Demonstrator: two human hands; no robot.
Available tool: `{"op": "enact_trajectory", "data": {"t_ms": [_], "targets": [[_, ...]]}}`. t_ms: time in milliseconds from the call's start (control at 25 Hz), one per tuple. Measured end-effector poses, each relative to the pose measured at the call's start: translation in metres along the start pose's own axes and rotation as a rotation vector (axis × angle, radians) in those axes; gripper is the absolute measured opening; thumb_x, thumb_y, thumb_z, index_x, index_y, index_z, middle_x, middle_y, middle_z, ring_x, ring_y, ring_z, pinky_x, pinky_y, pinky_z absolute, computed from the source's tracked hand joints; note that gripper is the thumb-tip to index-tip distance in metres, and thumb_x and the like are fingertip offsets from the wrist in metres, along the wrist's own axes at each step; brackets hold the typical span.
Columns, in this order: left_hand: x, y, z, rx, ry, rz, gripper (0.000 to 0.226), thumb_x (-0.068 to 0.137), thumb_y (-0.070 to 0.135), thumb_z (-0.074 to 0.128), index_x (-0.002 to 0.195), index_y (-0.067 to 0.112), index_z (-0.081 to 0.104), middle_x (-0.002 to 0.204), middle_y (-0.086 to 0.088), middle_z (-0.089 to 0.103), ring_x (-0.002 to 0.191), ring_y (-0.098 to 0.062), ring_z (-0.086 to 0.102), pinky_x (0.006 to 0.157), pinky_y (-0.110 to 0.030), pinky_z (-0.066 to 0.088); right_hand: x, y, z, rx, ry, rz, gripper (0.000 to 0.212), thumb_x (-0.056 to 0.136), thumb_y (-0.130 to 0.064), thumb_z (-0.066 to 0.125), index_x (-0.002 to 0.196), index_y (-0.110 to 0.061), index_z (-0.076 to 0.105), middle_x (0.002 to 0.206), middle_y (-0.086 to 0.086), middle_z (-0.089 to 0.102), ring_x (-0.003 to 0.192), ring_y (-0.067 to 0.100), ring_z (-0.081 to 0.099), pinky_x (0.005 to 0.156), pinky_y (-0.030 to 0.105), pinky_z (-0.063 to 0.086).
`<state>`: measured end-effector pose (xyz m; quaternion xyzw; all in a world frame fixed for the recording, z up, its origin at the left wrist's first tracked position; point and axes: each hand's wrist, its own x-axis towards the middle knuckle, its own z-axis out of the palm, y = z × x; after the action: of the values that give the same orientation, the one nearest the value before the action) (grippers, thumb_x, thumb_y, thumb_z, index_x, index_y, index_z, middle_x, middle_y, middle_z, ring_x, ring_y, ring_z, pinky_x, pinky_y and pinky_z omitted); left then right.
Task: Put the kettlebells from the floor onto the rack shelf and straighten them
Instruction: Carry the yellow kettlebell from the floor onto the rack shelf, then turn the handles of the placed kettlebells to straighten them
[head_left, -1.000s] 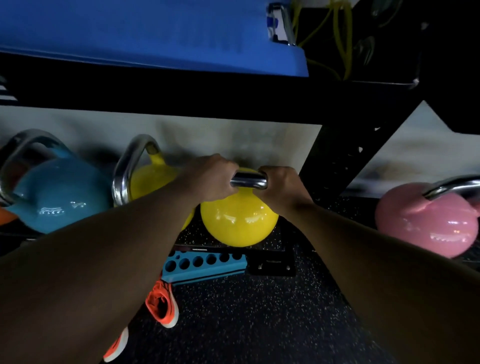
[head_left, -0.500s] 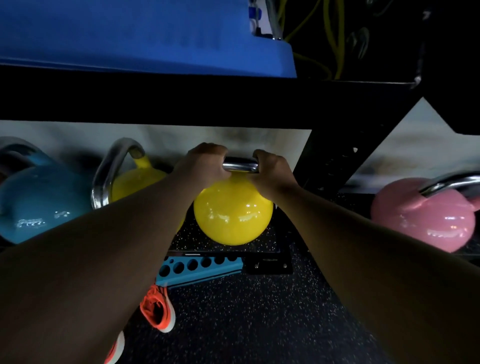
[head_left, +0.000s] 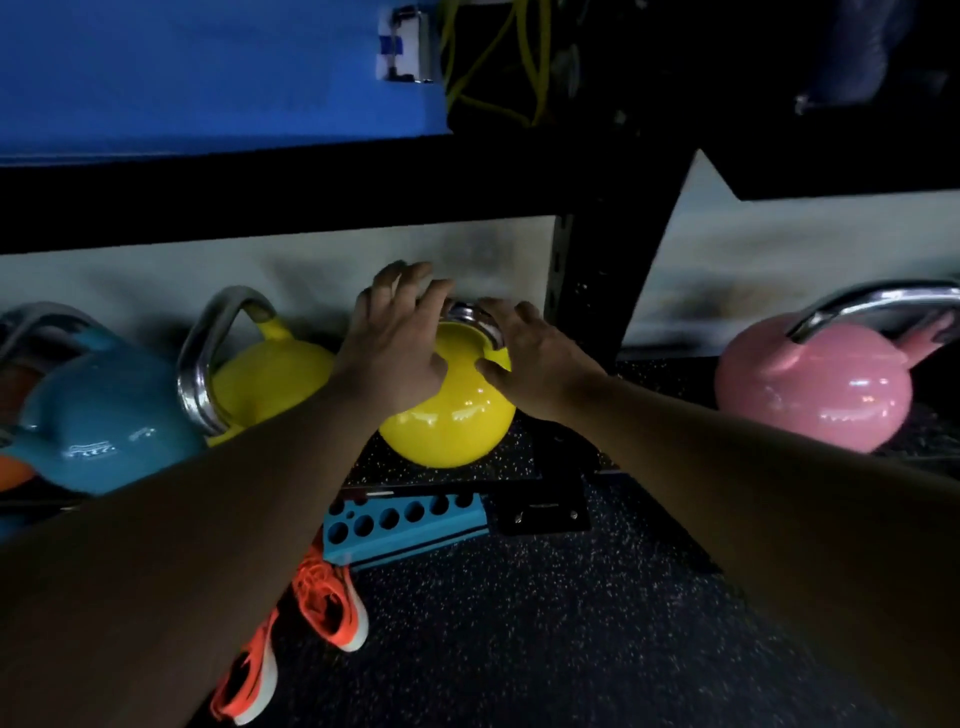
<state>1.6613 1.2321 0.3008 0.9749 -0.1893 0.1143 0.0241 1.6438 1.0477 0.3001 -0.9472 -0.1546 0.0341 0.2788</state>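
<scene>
A yellow kettlebell (head_left: 451, 415) with a chrome handle rests on the low rack shelf (head_left: 514, 457), just left of the black upright. My left hand (head_left: 400, 343) lies over its left side with the fingers spread and lifted off the handle. My right hand (head_left: 535, 358) rests against its right side, fingers loose and apart beside the handle. A second yellow kettlebell (head_left: 265, 379) stands to the left, then a blue kettlebell (head_left: 104, 431). A pink kettlebell (head_left: 815, 384) sits on the shelf to the right of the upright.
The black rack upright (head_left: 587, 291) stands right beside my right hand, and a dark beam (head_left: 260, 197) with a blue mat (head_left: 208, 73) runs overhead. A blue block with holes (head_left: 405, 525) lies on the speckled floor, near an orange shoe (head_left: 332, 603).
Both hands gripped the chrome handle before; now they have let go, fingers spread over the bell. The yellow kettlebell sits on the shelf rather than hanging.
</scene>
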Motion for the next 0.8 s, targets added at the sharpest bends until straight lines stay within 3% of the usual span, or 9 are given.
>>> {"op": "enact_trajectory", "data": {"t_ms": [120,200,320,440,640,800], "targets": [[-0.021,0.042,-0.010,0.062,-0.038,0.028,0.063,0.066,0.026,0.069,0.125,0.018,0.047,0.129,-0.008,0.047,0.123,-0.034,0.040,0.095,-0.049,0.038,-0.047,0.019,-0.025,-0.020,-0.003,-0.031,0.049,0.090,-0.030,0.057,0.135,-0.018,0.043,0.129,0.016,0.051,0.115,0.037,0.054,0.094,0.042,0.047],[-0.025,0.084,-0.016,0.022,-0.153,0.120,0.045,0.068,0.025,0.066,0.109,0.019,0.050,0.114,-0.005,0.054,0.112,-0.031,0.049,0.084,-0.041,0.038,-0.084,0.043,-0.052,-0.082,-0.014,-0.041,0.035,0.090,-0.030,0.053,0.123,-0.018,0.051,0.119,0.014,0.057,0.108,0.036,0.058,0.086,0.044,0.051],[-0.011,0.163,-0.025,-0.087,-0.317,0.171,0.031,0.072,0.025,0.064,0.099,0.025,0.049,0.104,0.001,0.057,0.102,-0.025,0.054,0.074,-0.035,0.033,-0.136,0.092,-0.100,-0.222,-0.007,-0.016,0.034,0.090,-0.030,0.049,0.123,-0.023,0.053,0.118,0.011,0.060,0.107,0.033,0.058,0.084,0.041,0.051],[0.017,0.246,-0.036,-0.135,-0.338,0.175,0.031,0.072,0.027,0.063,0.098,0.028,0.046,0.105,0.003,0.056,0.103,-0.023,0.053,0.081,-0.038,0.038,-0.183,0.145,-0.145,-0.355,0.024,0.027,0.039,0.086,-0.029,0.051,0.124,-0.023,0.054,0.120,0.011,0.061,0.109,0.033,0.057,0.088,0.039,0.046],[0.057,0.385,-0.047,-0.006,-0.300,0.294,0.042,0.071,0.029,0.062,0.111,0.025,0.048,0.121,-0.001,0.054,0.116,-0.025,0.047,0.093,-0.038,0.033,-0.261,0.238,-0.230,-0.507,0.075,0.116,0.044,0.081,-0.026,0.054,0.125,-0.027,0.055,0.122,0.005,0.062,0.113,0.030,0.055,0.094,0.040,0.043],[0.090,0.459,-0.048,0.006,-0.222,0.359,0.046,0.072,0.032,0.063,0.116,0.025,0.050,0.129,0.000,0.053,0.122,-0.024,0.045,0.099,-0.038,0.032,-0.296,0.305,-0.278,-0.582,0.096,0.177,0.043,0.080,-0.030,0.052,0.123,-0.028,0.055,0.124,0.005,0.060,0.116,0.029,0.053,0.093,0.040,0.041]]}}
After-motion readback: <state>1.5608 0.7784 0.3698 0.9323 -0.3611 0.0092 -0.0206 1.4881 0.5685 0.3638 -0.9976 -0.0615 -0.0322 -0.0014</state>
